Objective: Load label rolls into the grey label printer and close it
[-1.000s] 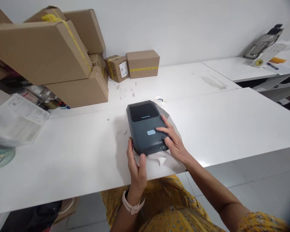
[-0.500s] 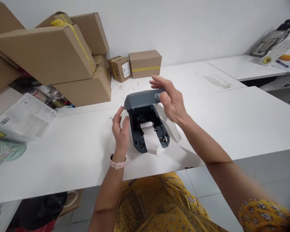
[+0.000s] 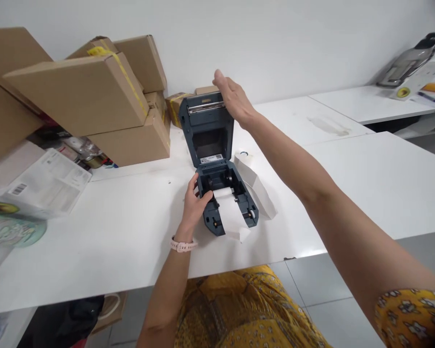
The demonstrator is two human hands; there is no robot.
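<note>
Dark device (image 3: pixel 217 166) sat on the white table (image 3: pixel 112 256) near the front edge, lid (image 3: pixel 207 130) raised, base (image 3: pixel 244 205) flat. Left hand (image 3: pixel 195 205) had thumb inside the near-left wall and fingers outside it, seemingly pinching the base's side. Right hand (image 3: pixel 235 99) was at the lid's upper right corner, fingers together and pointing up; contact partly hidden, couldn't tell whether it gripped or only pressed. Paper strip (image 3: pixel 234 215) ran from inside over the base's front lip, torn end loose; another white strip (image 3: pixel 257 188) lay just beside the right side. Judged good handling: base pinned firmly by the left, lid supported near its edge without forcing the hinge, left thumb clear of the paper, right fingers off the metallic bar (image 3: pixel 206 108).
</note>
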